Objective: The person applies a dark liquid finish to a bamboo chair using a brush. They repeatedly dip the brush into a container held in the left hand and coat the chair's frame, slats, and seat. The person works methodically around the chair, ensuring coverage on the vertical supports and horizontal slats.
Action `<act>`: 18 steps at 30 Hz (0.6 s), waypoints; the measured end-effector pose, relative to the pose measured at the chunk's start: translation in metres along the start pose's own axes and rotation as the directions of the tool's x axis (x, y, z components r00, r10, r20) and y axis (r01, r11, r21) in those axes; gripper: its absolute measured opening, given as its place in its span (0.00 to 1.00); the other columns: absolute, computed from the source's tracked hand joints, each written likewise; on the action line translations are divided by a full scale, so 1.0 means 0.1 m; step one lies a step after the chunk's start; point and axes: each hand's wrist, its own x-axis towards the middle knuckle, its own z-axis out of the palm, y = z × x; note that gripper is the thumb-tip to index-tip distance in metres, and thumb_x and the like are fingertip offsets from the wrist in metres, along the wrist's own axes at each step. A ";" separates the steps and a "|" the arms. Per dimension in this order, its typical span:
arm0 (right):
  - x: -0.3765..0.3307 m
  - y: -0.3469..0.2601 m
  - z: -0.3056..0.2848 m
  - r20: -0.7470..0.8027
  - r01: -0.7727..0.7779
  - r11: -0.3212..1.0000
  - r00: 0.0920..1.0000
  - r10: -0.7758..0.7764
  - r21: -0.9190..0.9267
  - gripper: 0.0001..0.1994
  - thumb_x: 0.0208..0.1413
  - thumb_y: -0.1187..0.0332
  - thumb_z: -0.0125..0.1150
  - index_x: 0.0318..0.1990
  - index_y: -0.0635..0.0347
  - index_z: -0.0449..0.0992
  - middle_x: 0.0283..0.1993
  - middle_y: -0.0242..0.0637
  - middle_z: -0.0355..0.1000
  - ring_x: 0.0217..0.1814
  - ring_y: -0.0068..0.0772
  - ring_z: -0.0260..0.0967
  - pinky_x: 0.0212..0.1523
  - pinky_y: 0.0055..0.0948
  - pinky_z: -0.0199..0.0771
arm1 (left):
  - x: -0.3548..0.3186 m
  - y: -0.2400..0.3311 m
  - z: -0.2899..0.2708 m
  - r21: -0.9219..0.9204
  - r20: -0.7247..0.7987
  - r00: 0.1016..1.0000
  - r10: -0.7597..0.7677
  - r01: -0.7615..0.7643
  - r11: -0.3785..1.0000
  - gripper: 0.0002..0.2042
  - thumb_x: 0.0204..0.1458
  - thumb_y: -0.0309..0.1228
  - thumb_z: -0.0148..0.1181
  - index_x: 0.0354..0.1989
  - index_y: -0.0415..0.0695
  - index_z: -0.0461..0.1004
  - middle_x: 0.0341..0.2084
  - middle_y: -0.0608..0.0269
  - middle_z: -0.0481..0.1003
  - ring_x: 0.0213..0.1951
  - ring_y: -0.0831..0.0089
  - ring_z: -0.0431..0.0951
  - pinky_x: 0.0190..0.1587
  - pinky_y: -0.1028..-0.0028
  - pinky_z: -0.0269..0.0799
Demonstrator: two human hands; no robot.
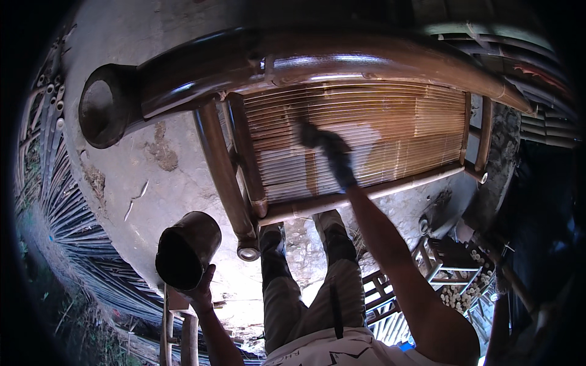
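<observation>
L hand [200, 293]: fingers gripping dk bucket [206, 230]; R gloved hand [334, 152] blurred over bamboo slats [427, 125], can't tell fingers' hold.

Gloved right hand [336, 152] blurred, arm [394, 250] outstretched; left hand [201, 294] low, thumb [209, 273] upward.

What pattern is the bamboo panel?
The panel has thin, lengthwise brown stripes, seen in the head view.

Seeing print only on white shirt [311, 346], at bottom edge. Showing small dark lettering [290, 354] on its left part, running at a slant, coming out tiny and faint. Showing larger dark angular strokes [360, 358] to the right, running off the lower edge, coming out too cropped for reading.
</observation>
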 end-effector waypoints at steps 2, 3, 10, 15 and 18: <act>0.16 -0.07 -0.69 -0.047 -0.199 0.980 0.979 0.199 0.007 0.13 0.65 0.61 0.57 0.50 0.56 0.78 0.36 0.23 0.74 0.32 0.13 0.67 0.32 0.19 0.71 | -0.13 -0.02 -0.04 -0.015 -0.033 0.998 -0.053 0.053 0.998 0.52 0.29 0.36 0.85 0.66 0.38 0.59 0.59 0.51 0.68 0.59 0.55 0.68 0.65 0.57 0.61; 0.22 0.02 -1.17 -0.183 -0.168 0.983 0.971 0.153 -0.071 0.13 0.64 0.61 0.58 0.50 0.57 0.78 0.33 0.23 0.74 0.29 0.13 0.66 0.29 0.19 0.70 | -0.08 0.03 0.00 -0.071 -0.018 0.997 -0.080 0.079 0.994 0.52 0.29 0.36 0.85 0.66 0.38 0.59 0.59 0.52 0.68 0.59 0.55 0.69 0.64 0.58 0.62; 0.18 -0.41 -1.06 -0.152 0.089 0.584 0.924 -0.350 -0.807 0.06 0.61 0.68 0.60 0.45 0.50 0.77 0.46 0.35 0.77 0.46 0.38 0.77 0.47 0.31 0.78 | -0.06 0.06 0.04 -0.086 -0.019 0.979 -0.205 0.202 0.976 0.48 0.33 0.36 0.84 0.63 0.34 0.62 0.57 0.50 0.69 0.57 0.56 0.70 0.60 0.58 0.65; -0.62 -0.35 0.80 0.090 0.038 0.898 0.996 0.002 -0.439 0.11 0.60 0.68 0.59 0.48 0.58 0.75 0.48 0.41 0.73 0.51 0.40 0.71 0.52 0.36 0.72 | 0.01 0.05 0.00 -0.097 -0.004 0.996 -0.093 0.092 0.991 0.56 0.26 0.34 0.86 0.68 0.41 0.57 0.61 0.54 0.66 0.62 0.58 0.67 0.67 0.57 0.60; -0.62 -0.75 1.48 0.207 0.259 0.933 0.955 -0.211 -0.248 0.11 0.60 0.63 0.61 0.47 0.56 0.76 0.48 0.38 0.75 0.56 0.37 0.72 0.52 0.34 0.73 | -0.03 -0.02 -0.06 -0.077 -0.018 0.995 -0.099 0.097 0.992 0.54 0.26 0.36 0.86 0.66 0.40 0.59 0.59 0.54 0.67 0.60 0.57 0.68 0.65 0.57 0.61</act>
